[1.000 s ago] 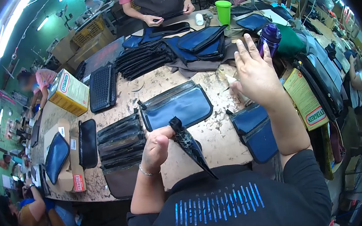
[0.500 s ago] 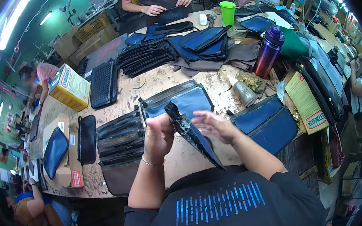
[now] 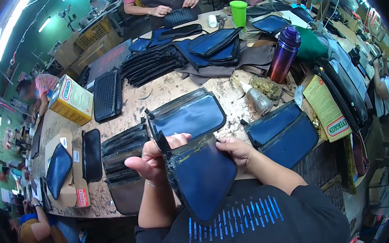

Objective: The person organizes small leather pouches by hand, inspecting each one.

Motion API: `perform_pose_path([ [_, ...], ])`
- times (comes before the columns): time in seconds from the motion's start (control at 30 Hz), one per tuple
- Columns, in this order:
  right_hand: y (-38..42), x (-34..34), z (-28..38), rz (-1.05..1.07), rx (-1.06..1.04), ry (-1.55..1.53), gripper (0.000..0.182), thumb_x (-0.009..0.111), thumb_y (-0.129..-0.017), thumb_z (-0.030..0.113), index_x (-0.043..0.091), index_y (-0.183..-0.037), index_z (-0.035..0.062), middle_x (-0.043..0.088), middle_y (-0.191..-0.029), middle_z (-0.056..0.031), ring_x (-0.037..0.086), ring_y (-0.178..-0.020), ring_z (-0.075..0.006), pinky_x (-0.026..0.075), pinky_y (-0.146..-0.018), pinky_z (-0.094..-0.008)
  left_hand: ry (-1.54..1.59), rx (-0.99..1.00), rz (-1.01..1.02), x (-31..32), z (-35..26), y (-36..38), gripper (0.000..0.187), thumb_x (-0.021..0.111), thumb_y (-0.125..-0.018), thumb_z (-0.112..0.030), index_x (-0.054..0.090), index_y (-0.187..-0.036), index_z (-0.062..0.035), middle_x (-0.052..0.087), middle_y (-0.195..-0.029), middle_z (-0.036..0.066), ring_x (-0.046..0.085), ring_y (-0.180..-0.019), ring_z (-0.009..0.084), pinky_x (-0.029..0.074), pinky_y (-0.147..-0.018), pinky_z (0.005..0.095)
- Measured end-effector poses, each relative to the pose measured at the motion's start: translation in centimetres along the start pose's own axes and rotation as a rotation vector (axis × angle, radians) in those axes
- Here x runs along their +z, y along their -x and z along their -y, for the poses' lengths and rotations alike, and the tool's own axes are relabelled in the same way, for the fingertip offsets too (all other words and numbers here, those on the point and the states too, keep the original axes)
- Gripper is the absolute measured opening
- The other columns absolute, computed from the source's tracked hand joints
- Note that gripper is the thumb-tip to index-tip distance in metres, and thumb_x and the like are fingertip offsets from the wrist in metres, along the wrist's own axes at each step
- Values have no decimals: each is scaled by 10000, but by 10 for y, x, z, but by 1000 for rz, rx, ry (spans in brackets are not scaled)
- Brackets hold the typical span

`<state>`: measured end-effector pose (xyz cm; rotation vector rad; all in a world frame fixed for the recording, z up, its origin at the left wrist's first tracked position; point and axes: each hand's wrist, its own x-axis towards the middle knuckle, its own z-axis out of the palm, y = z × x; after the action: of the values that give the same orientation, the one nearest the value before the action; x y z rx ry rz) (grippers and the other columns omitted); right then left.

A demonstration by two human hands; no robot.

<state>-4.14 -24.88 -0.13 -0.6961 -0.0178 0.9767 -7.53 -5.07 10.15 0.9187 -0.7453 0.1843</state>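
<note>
A blue panel with black edging and a zipper strip along its top (image 3: 203,171) is held up in front of my chest, its face turned toward me. My left hand (image 3: 154,159) is at its upper left, thumb stuck out to the side and fingers partly hidden behind the strip. At the upper right edge, my right hand (image 3: 236,150) pinches the panel between thumb and fingers. Just beyond lies another blue zippered panel (image 3: 189,115) on the table. To the right lies a similar blue panel (image 3: 283,132); on the left is a stack of dark zippered pieces (image 3: 125,148).
A yellow-and-white can (image 3: 71,100), a purple bottle (image 3: 285,53), a green cup (image 3: 239,13) and a nozzle bottle (image 3: 258,98) stand or lie on the worktable (image 3: 146,100). Stacked black pieces (image 3: 152,62) lie farther back. Across the table, a person's hands (image 3: 161,11) touch a black woven piece.
The panel has turned from edge-on to face-on toward me. My right hand, apart from it and open before, has taken hold of its upper right edge.
</note>
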Motion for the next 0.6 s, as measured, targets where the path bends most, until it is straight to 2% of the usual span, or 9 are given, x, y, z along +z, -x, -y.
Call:
perform_pose_path([
  [0.07, 1, 0, 8, -37, -36, -23, 287, 578, -815, 126, 513, -1057, -13, 593, -975, -85, 587, -843, -152, 477, -772, -270, -45, -16, -31, -6, -7, 4, 898, 140, -705, -771, 541, -661, 32, 556, -668, 116, 505, -663, 208, 364, -814, 405],
  [0.17, 4, -2, 17, -189, -183, 110, 260, 586, -793, 56, 514, -1036, -5, 594, -952, -84, 588, -817, -141, 485, -756, -275, -564, -189, -76, -20, -23, 9, 935, 83, -710, -762, 563, -645, 37, 543, -650, 107, 493, -645, 204, 364, -789, 354],
  [0.33, 8, 2, 19, -285, -343, 337, 126, 619, -782, 74, 565, -879, 14, 586, -808, -15, 528, -699, -62, 452, -650, -208, -597, -287, -113, -42, -32, 28, 985, 74, -697, -771, 596, -722, 63, 566, -721, 128, 517, -714, 201, 382, -741, 306],
  [0.4, 10, 2, 21, -309, -390, 419, 102, 621, -781, 72, 570, -852, 19, 578, -779, -1, 509, -680, -47, 438, -628, -196, -797, -314, -135, -49, -40, 32, 949, 127, -735, -741, 601, -769, 81, 586, -792, 150, 535, -773, 207, 394, -732, 283],
  [0.43, 11, 4, 23, -309, -428, 461, 102, 620, -782, 74, 571, -852, 18, 572, -771, 6, 501, -678, -42, 432, -620, -192, -874, -306, -159, -49, -46, 32, 858, 202, -790, -687, 599, -796, 74, 577, -808, 140, 537, -782, 200, 395, -730, 283],
  [0.47, 12, 4, 24, -309, -464, 501, 102, 618, -784, 76, 572, -852, 16, 567, -764, 13, 494, -676, -36, 426, -611, -188, -839, -233, -226, -47, -48, 32, 568, 394, -871, -477, 591, -833, 53, 566, -797, 98, 522, -748, 147, 396, -695, 236],
  [0.53, 12, 0, 27, -347, -472, 542, 110, 616, -787, 79, 573, -858, 6, 568, -753, 16, 495, -664, -36, 428, -611, -189, -920, -272, -438, -39, -53, 33, 236, 511, -871, -199, 577, -848, 27, 551, -782, 56, 497, -715, 96, 388, -662, 188],
  [0.57, 11, -2, 29, -337, -505, 567, 116, 610, -791, 75, 574, -867, -5, 575, -755, 11, 500, -654, -38, 432, -610, -188, -880, -171, -479, -35, -49, 31, 66, 533, -838, -46, 556, -823, 14, 533, -758, 25, 466, -673, 63, 376, -634, 161],
  [0.6, 14, 7, 33, -324, -526, 521, 116, 605, -795, 73, 574, -871, -9, 579, -762, 8, 504, -655, -38, 435, -607, -187, -898, -119, -505, -30, -46, 29, 154, 498, -869, -102, 526, -756, 0, 518, -719, 27, 469, -649, 72, 384, -621, 175],
])
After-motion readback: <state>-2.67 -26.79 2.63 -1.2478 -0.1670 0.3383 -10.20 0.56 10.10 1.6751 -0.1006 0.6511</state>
